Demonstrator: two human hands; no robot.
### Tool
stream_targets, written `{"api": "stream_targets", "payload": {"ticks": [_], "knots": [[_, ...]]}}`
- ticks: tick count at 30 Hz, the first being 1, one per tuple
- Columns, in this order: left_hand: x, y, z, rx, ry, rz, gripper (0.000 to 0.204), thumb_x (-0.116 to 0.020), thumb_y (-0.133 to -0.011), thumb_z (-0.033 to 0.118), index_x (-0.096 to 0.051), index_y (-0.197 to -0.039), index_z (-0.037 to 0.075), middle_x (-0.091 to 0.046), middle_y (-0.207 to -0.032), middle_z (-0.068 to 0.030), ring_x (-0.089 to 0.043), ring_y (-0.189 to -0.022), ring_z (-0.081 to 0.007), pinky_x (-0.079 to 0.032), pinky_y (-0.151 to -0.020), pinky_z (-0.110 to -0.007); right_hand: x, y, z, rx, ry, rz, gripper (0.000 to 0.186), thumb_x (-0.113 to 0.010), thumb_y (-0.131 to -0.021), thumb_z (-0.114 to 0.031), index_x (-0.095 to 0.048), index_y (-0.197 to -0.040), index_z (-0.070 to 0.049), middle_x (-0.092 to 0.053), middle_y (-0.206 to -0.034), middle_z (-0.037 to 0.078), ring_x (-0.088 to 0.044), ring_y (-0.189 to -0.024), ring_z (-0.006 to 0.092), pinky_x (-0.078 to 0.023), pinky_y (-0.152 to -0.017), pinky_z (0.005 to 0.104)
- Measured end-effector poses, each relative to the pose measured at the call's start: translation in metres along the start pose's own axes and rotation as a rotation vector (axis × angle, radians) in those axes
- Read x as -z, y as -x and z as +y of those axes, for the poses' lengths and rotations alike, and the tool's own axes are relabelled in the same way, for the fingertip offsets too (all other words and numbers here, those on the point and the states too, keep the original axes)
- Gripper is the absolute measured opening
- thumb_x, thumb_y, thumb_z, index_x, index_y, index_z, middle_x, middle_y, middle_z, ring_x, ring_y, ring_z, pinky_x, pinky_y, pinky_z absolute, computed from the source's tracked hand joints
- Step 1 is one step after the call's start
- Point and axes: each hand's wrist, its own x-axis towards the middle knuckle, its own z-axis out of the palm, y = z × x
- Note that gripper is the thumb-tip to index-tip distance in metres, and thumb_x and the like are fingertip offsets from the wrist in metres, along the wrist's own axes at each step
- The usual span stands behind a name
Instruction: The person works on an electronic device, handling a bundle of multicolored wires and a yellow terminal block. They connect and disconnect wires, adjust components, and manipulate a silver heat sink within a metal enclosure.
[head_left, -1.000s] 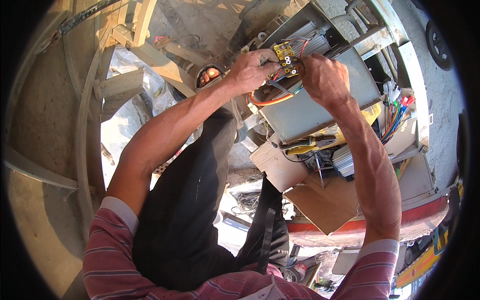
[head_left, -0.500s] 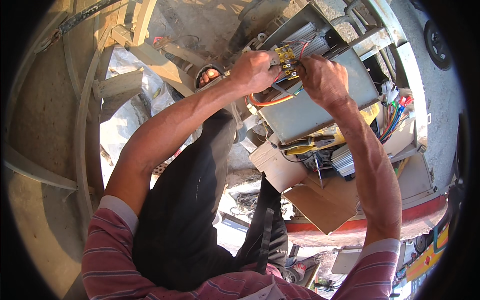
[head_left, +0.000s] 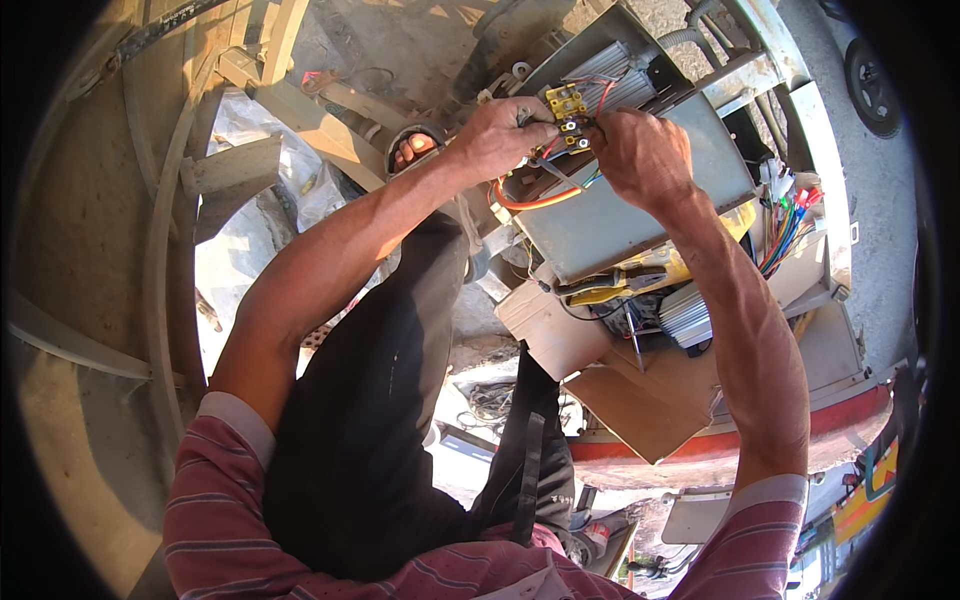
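My left hand (head_left: 505, 140) is closed on a yellow and black terminal block (head_left: 566, 108), which is held up over a grey metal box lid (head_left: 560, 235). My right hand (head_left: 645, 160) is closed at the block's right side; what its fingertips pinch is hidden, with a dark wire beside them. Red, orange, grey and blue-green wires (head_left: 530, 205) hang from the block. Just behind it sits a finned aluminium unit (head_left: 625, 75) in an open metal housing.
Yellow-handled pliers (head_left: 600, 295), a screwdriver (head_left: 633, 335), bundled coloured wires (head_left: 785, 235), another finned unit (head_left: 680, 315) and cardboard (head_left: 630, 410) lie below. A white curved metal frame (head_left: 820, 180) borders the right. Wooden beams (head_left: 300, 120) and my sandalled foot (head_left: 415, 150) are on the left.
My hands and the terminal block have shifted only slightly, a little to the left in the picture. Both hands remain closed at the block.
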Motion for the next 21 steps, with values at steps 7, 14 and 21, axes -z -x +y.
{"api": "stream_targets", "payload": {"ticks": [7,14,21], "knots": [[0.007,-0.002,0.019,0.125,-0.056,-0.01,0.032,-0.072,-0.097,0.035,-0.076,-0.106,0.005,-0.073,-0.08,-0.0097,-0.066,-0.071,-0.0147,-0.053,-0.068,-0.034,0.014,-0.002,-0.005,-0.111,-0.079,-0.104,0.035,-0.058,-0.101,-0.038,-0.076,-0.099,-0.008,-0.076,-0.099,0.018,-0.072,-0.097,0.0403,-0.055,-0.086,0.0529],[0.009,-0.005,0.02,0.148,-0.206,-0.057,0.036,-0.069,-0.097,0.036,-0.073,-0.107,0.001,-0.069,-0.089,-0.0046,-0.062,-0.082,-0.0133,-0.05,-0.076,-0.032,0.018,-0.005,-0.002,-0.104,-0.113,-0.125,0.037,-0.06,-0.1,-0.041,-0.075,-0.099,-0.007,-0.075,-0.097,0.019,-0.071,-0.097,0.0412,-0.054,-0.087,0.0533],[0.002,-0.003,-0.004,0.001,-0.051,0.028,0.03,-0.073,-0.097,0.037,-0.076,-0.103,0.008,-0.068,-0.073,-0.0095,-0.064,-0.067,-0.0158,-0.052,-0.065,-0.035,0.017,-0.005,0.002,-0.094,-0.14,-0.124,0.038,-0.06,-0.099,-0.043,-0.075,-0.098,-0.007,-0.075,-0.096,0.02,-0.071,-0.096,0.0421,-0.054,-0.085,0.054]]}}
